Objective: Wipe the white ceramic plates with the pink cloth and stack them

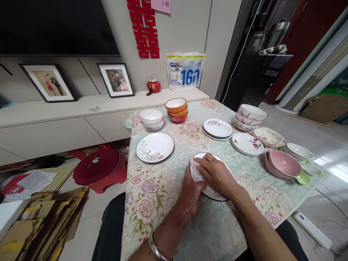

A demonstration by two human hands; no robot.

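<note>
Near the table's front, my left hand (190, 192) grips the left edge of a white plate (213, 194) with a dark rim, its thumb over the plate's face. My right hand (216, 172) is closed on a white tissue (196, 169) and presses it against the plate near the left rim. Its fingertips are partly hidden in the tissue. A similar flower-patterned plate (155, 146) lies to the left. Farther back, more dark-rimmed plates (217, 128) are stacked.
Behind stand white bowls (151, 117) and orange and red bowls (176, 108). To the right are white bowls (248, 116), flowered plates (247, 143), square dishes (268, 136) and pink bowls (285, 163). A red stool (96, 165) and flattened cardboard (51, 217) sit on the floor at left.
</note>
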